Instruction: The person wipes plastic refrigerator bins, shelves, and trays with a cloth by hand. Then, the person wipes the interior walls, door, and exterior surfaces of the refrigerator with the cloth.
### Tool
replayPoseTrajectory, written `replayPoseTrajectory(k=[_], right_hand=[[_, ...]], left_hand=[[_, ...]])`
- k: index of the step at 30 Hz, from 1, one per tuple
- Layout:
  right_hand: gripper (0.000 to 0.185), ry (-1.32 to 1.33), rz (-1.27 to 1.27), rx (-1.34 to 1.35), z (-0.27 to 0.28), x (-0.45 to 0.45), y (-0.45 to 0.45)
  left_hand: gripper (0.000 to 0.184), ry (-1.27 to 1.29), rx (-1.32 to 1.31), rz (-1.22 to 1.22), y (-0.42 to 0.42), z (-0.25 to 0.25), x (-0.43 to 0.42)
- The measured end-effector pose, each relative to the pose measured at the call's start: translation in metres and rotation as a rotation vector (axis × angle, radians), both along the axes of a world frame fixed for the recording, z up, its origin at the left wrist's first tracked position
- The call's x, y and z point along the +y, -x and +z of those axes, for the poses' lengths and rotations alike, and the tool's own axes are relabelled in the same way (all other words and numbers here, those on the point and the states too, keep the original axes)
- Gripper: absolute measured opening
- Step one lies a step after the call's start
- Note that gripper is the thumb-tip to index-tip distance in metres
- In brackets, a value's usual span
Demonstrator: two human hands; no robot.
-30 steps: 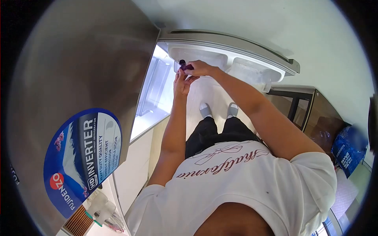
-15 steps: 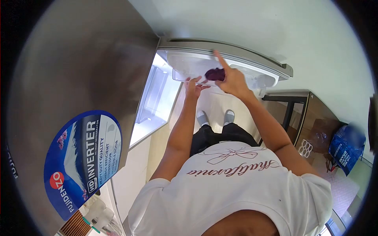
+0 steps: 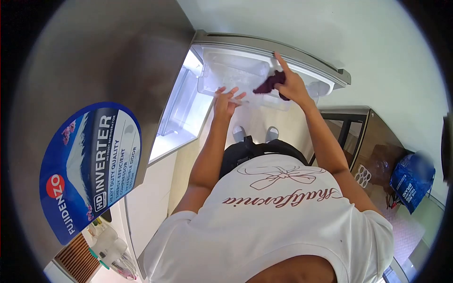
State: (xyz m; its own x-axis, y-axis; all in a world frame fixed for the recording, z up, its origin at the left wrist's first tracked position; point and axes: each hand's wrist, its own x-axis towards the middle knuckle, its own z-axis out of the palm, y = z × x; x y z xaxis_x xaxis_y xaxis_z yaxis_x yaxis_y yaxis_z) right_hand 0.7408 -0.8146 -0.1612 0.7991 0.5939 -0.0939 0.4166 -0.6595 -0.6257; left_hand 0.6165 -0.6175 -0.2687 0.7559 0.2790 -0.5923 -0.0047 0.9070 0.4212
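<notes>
At the far left stands a stainless-steel refrigerator (image 3: 146,42) with a large blue Fujidenzo label (image 3: 92,170) reading "HD INVERTER". Just right of this panel shows the brightly lit white interior (image 3: 178,113). Next comes the left hand (image 3: 226,104), its fingers spread and loosely curved, overlapping the lower edge of a clear door bin (image 3: 236,66); whether they touch it I cannot tell. The bin sits on the inner side of the swung-out door (image 3: 311,53). Below, two grey slippers (image 3: 239,134) are on the floor. Further right, a dark purple cloth (image 3: 268,86) hangs bunched in front of the door's inner side, gripped by the right hand (image 3: 294,87), whose index finger points straight up to the door's edge. At the far right lies a blue bag (image 3: 411,184) with white lettering.
</notes>
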Motion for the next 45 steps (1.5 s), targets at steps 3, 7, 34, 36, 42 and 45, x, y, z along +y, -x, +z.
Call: replayPoseTrajectory(k=[3, 7, 34, 36, 42, 45], right_hand=[[0.061, -0.564, -0.141, 0.405, -0.018, -0.019, 0.013], [0.04, -1.247, -0.408, 1.385, 0.024, -0.005, 0.043], [0.033, -1.006, 0.033, 0.845, 0.059, -0.068, 0.026], [0.031, -1.028, 0.07, 0.876, 0.066, -0.069, 0.029], [0.026, -0.885, 0.154, 0.926, 0.083, -0.08, 0.05], [0.02, -0.779, 0.132, 0.803, 0.084, -0.076, 0.072]], left_hand=[[0.068, -0.063, -0.037, -0.072, 0.029, 0.035, -0.005], [0.064, -0.295, -0.073, -0.159, 0.027, 0.081, -0.029], [0.04, -1.278, -0.075, 0.548, -0.013, 0.18, -0.1], [0.05, -1.147, -0.151, 0.407, 0.005, 0.201, -0.109], [0.095, -0.682, -0.675, -0.034, 0.035, 0.209, -0.11], [0.1, -0.399, -0.891, -0.075, 0.049, 0.208, -0.112]])
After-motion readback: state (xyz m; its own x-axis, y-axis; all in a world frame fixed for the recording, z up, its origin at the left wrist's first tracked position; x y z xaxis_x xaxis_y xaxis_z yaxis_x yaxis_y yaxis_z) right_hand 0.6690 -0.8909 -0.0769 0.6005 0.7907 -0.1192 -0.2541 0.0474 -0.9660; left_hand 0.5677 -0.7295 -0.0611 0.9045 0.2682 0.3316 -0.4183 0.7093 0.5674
